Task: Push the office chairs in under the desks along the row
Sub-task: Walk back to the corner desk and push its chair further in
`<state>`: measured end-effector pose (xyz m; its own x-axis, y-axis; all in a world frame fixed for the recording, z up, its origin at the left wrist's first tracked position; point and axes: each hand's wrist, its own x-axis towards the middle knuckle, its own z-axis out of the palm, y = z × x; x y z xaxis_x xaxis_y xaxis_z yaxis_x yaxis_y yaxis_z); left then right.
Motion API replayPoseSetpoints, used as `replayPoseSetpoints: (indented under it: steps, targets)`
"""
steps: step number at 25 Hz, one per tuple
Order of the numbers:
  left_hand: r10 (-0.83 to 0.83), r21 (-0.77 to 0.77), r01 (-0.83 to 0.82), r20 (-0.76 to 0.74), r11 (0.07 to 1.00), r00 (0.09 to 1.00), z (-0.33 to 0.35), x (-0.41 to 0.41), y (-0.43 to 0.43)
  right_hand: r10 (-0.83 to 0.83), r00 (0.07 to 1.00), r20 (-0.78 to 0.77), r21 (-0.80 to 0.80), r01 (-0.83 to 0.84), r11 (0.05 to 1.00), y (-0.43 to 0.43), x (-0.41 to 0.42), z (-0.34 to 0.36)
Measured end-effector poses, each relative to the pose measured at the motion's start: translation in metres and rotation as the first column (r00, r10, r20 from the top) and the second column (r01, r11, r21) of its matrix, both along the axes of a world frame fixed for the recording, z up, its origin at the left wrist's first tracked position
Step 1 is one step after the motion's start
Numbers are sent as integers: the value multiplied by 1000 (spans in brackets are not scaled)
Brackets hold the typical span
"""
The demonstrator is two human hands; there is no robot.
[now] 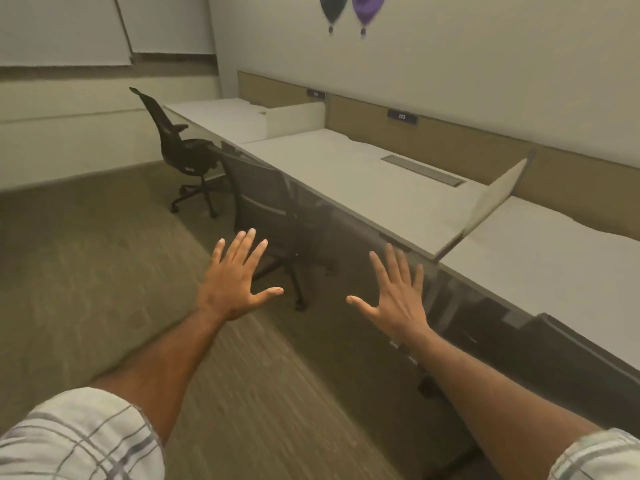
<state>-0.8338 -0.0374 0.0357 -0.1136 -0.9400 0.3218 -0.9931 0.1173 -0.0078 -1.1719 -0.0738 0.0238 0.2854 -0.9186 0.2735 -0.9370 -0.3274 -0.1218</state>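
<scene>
A row of pale desks (349,174) runs along the right wall. A black mesh office chair (270,202) stands at the middle desk, its seat under the desk edge. Farther back, another black office chair (180,147) sits at the far desk, pulled out a little and turned sideways. A third dark chair back (568,355) shows at the near right against the closest desk. My left hand (235,278) is open with fingers spread, held in the air just short of the middle chair's back. My right hand (398,296) is open too, spread in front of the desk edge, touching nothing.
Olive carpet (104,271) covers the floor to the left. Low white dividers (495,199) separate the desks, and a tan panel (433,136) with number plates runs behind them. A wall (69,140) closes the far end. Balloons (353,8) hang on the right wall.
</scene>
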Motion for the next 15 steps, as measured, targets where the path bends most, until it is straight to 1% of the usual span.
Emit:
replayPoseSetpoints:
  steps: [5, 8, 12, 15]
  targets:
    - [131, 2, -131, -46, 991, 990, -23, 91, 12, 199, 980, -17, 42, -198, 979, -35, 119, -3]
    - [202, 0, -202, -61, 979, 978, -41, 144, 8, 298, 955, -5, 99, -296, 950, -63, 186, -19]
    - [303, 33, -302, -29, 953, 952, -62, 214, -25, 390, 921, 23, 154, -389, 908, -122, 267, -49]
    - [373, 75, -371, -13, 926, 928, -70, 266, -61, 449, 893, 26, 176, -446, 877, -175, 326, -57]
